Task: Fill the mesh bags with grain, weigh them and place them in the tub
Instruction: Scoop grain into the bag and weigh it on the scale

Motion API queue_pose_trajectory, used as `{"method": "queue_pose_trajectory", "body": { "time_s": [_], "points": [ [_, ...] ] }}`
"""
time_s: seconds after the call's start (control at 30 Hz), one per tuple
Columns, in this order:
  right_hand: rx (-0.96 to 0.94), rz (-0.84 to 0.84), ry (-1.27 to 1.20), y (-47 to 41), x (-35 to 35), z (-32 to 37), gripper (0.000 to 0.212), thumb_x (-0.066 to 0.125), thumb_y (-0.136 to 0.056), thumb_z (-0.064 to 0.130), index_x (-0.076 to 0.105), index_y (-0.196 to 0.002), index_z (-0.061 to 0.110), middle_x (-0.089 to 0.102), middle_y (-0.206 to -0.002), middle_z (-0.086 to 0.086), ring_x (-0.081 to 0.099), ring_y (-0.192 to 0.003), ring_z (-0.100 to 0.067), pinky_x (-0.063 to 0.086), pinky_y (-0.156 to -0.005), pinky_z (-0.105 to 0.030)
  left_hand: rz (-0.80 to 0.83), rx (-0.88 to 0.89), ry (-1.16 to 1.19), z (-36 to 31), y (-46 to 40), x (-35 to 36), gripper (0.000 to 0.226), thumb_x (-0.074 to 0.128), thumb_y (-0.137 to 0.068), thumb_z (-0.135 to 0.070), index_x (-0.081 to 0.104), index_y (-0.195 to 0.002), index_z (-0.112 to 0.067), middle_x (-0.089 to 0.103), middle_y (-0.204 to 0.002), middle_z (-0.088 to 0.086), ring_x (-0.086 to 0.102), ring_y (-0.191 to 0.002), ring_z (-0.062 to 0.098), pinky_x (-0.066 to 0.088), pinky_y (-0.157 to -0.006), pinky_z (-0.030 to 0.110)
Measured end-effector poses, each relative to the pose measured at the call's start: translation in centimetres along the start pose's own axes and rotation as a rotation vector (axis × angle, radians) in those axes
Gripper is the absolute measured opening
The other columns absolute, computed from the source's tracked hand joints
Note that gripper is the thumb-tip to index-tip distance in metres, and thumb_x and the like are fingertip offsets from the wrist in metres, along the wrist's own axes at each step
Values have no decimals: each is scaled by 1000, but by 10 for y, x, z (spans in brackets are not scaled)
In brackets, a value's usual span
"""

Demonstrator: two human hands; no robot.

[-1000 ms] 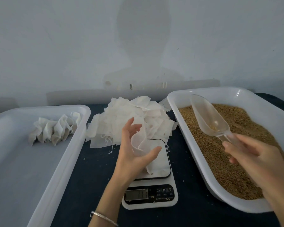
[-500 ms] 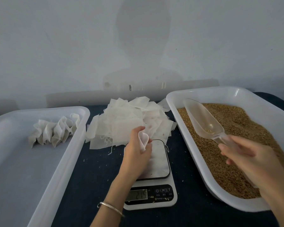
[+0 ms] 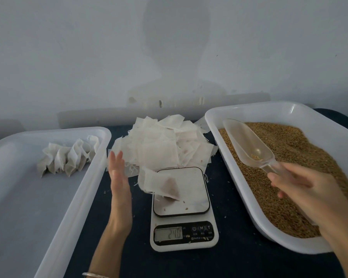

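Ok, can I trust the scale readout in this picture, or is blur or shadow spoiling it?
Head view: the scale display is soft and dim, its digits not surely legible; the left hand is motion-blurred; wide-angle bending curves the tub rims; a head-shaped shadow falls on the wall.

Filled mesh bag lies on the scale, overhanging the platform's left edge; display lit, digits blurred. Left hand open, fingers straight, just left of the bag, not touching. Right hand grips the clear scoop by its handle above the grain tub at surface right; few grains in scoop. Empty bags piled behind scale. Left tub holds filled bags at its far end
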State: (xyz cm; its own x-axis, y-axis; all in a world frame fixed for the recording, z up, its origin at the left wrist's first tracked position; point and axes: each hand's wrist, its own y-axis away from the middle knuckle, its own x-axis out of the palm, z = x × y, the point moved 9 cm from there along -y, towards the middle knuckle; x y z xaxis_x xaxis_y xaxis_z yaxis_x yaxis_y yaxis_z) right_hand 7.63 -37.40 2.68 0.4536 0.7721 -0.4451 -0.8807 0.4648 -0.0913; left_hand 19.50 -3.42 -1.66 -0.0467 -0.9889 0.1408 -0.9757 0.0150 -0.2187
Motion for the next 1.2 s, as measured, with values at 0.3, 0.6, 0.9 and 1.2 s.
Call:
{"method": "queue_pose_trajectory", "body": {
  "time_s": [0.3,0.6,0.9,1.2],
  "points": [
    [8,11,2,3,0,3,23,70,-79,33,61,-89,51,71,-78,19,65,-63,-1,45,-62,-25,-197,10,-354,8,0,-22,45,26,-106,-19,28,-150,-17,33,-155,-4,37,-126,-10,31,-96,9],
    [1,20,30,7,1,10,25,71,-79,34,62,-81,57,71,-75,16,65,-61,0,44,-61,-25,-107,-62,-128,12,10,-28,70,34,-91,-52,16,-153,-25,25,-157,-12,25,-139,-3,19,-109,14],
    [-18,37,226,3,-4,18,18,67,-72,46,58,-85,54,70,-73,21,66,-60,-5,46,-58,-25,-36,-52,-367,8,19,-31,35,42,-92,-60,58,-114,-37,66,-105,-23,60,-96,-6,45,-77,18],
    [83,302,918,-33,-34,-20,19,74,-75,42,64,-79,57,70,-62,14,69,-59,-12,58,-62,-32,70,-330,-455,21,4,-30,14,47,-99,-21,61,-101,-17,58,-53,-3,41,-42,4,33,-42,18]
  ]
}}
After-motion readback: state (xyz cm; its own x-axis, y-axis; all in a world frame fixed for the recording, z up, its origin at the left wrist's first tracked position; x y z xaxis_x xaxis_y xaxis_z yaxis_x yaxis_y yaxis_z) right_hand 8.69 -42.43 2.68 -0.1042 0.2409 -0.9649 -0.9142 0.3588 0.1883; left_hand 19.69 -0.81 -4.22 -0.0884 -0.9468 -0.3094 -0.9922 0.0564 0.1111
